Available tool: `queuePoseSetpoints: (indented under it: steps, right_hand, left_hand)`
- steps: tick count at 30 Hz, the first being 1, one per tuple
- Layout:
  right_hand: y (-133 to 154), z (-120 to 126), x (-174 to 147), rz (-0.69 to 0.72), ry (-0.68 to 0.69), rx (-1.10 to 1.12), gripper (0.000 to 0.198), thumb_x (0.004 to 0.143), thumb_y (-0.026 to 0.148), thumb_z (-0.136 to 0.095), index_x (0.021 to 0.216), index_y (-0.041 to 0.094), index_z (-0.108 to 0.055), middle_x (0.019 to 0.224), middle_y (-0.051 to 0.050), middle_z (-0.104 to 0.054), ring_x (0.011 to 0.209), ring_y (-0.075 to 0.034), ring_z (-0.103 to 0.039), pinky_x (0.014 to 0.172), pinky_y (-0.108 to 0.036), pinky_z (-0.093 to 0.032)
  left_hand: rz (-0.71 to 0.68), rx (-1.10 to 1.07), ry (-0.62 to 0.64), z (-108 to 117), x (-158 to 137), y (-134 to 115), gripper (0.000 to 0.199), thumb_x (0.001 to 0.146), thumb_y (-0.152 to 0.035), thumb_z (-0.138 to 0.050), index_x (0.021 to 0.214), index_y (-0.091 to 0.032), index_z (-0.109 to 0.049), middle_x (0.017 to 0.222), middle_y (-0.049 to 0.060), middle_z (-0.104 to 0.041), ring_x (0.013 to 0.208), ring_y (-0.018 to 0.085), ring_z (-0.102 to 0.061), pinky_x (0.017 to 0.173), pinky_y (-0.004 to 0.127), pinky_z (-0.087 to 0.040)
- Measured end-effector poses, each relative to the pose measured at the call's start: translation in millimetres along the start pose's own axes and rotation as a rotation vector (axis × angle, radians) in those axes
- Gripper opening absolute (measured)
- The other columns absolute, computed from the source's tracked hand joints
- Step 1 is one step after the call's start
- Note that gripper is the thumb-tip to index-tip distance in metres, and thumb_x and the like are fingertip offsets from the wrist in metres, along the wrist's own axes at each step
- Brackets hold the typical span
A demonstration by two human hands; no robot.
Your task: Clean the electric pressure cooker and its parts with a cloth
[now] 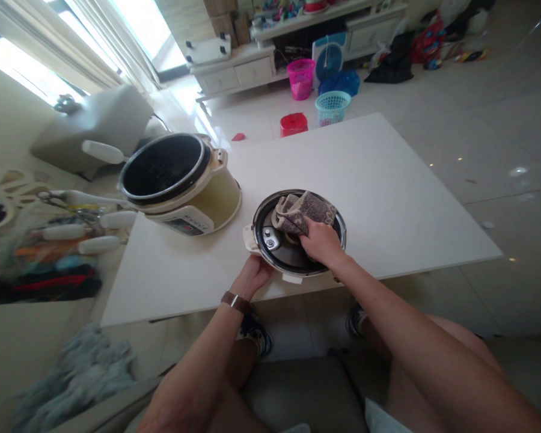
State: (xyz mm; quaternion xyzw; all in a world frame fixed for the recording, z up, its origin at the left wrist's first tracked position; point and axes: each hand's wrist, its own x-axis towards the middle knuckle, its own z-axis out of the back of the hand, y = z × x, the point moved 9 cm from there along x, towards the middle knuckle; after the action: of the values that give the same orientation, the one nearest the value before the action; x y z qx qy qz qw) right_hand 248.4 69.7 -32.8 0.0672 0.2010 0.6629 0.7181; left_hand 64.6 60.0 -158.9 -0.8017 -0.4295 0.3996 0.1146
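Note:
A pressure cooker lid (293,255) lies with its inner side up near the front edge of the white table. My right hand (322,242) is closed on a brown patterned cloth (318,208) and presses it against the lid's inner face. At the lid's near left rim, my left hand (255,273) grips the edge, its fingertips hidden beneath it. A small metal valve fitting (270,239) shows on the lid's left part. To the left stands the open electric pressure cooker (216,201), with a dark inner pot (166,165) inside.
The white table (388,198) ends just in front of my knees. White-handled items (101,151) stick out near the cooker's left side. Beyond the far edge stand a red stool or bin (294,123), a light blue basket (332,105) and a pink basket (301,81).

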Motion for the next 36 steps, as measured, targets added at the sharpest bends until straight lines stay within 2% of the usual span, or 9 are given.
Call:
queuePoseSetpoints:
  steps: [10, 16, 20, 27, 36]
  right_hand:
    - [-0.2, 1.3, -0.1, 0.003, -0.015, 0.007, 0.039, 0.100, 0.032, -0.051, 0.135, 0.023, -0.067, 0.118, -0.014, -0.081, 0.109, -0.035, -0.078, 0.094, -0.041, -0.057]
    - [2.1, 1.5, 0.1, 0.011, -0.012, 0.010, 0.039, 0.099, 0.031, -0.051, 0.134, 0.024, -0.066, 0.119, -0.014, -0.081, 0.111, -0.034, -0.077, 0.097, -0.042, -0.057]
    - [2.3, 1.2, -0.2, 0.006, -0.001, 0.004, 0.039, 0.100, 0.031, -0.050, 0.134, 0.024, -0.066, 0.121, -0.014, -0.081, 0.112, -0.033, -0.077, 0.099, -0.042, -0.056]
    - [2.0, 1.7, -0.4, -0.003, -0.004, 0.011, 0.039, 0.100, 0.031, -0.050, 0.135, 0.023, -0.066, 0.121, -0.014, -0.081, 0.112, -0.033, -0.077, 0.099, -0.041, -0.056]
    - [3.3, 3.5, -1.3, -0.001, -0.001, 0.015, 0.040, 0.100, 0.032, -0.050, 0.136, 0.023, -0.067, 0.119, -0.014, -0.081, 0.111, -0.034, -0.077, 0.097, -0.041, -0.057]
  left_hand:
    - [-0.017, 0.005, 0.007, -6.5, -2.2, -0.8, 0.032, 0.100, -0.013, -0.058, 0.127, -0.011, -0.075, 0.122, 0.014, -0.081, 0.114, 0.025, -0.077, 0.115, 0.043, -0.056]
    - [0.002, 0.025, 0.016, -10.2, -2.4, 4.1, 0.038, 0.096, -0.010, -0.057, 0.131, -0.011, -0.073, 0.122, 0.015, -0.081, 0.121, 0.027, -0.075, 0.119, 0.046, -0.052]
    - [0.000, 0.042, 0.012, -14.7, -3.4, 3.8, 0.035, 0.095, -0.012, -0.058, 0.125, -0.011, -0.075, 0.122, 0.016, -0.081, 0.126, 0.029, -0.072, 0.122, 0.049, -0.050]
    - [-0.012, 0.063, -0.070, -12.9, -4.9, 5.1, 0.026, 0.094, -0.012, -0.056, 0.107, -0.011, -0.079, 0.113, 0.015, -0.083, 0.127, 0.029, -0.072, 0.121, 0.049, -0.050]
    - [-0.097, 0.007, -0.063, -14.7, -7.3, -5.9, 0.029, 0.096, -0.018, -0.058, 0.116, -0.010, -0.077, 0.117, 0.015, -0.081, 0.128, 0.031, -0.071, 0.121, 0.049, -0.049]
